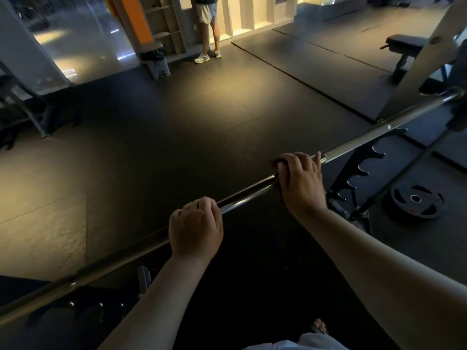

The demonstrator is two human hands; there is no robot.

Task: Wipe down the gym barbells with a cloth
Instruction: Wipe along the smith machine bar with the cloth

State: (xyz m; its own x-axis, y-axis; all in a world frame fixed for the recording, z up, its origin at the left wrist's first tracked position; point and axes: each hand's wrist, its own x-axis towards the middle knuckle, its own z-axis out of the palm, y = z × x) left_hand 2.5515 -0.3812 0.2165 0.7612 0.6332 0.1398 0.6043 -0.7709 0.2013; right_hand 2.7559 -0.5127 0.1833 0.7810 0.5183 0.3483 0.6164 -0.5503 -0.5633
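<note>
The barbell (247, 195) slants lower left to upper right, with both hands curled round its shaft. The left hand (195, 228) is lower; the right hand (299, 180) is higher, with something dark under its fingers. Beneath it lies dark rubber flooring (177, 122), right of it a weight plate (414, 202), and beyond it a bench (404, 45) and shelving (164, 21).

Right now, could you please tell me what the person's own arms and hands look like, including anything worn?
Both forearms are bare to the frame's edge, with no sleeves showing. The left hand and the right hand wear no gloves, and no watch, band or ring shows, though the light is dim.
</note>
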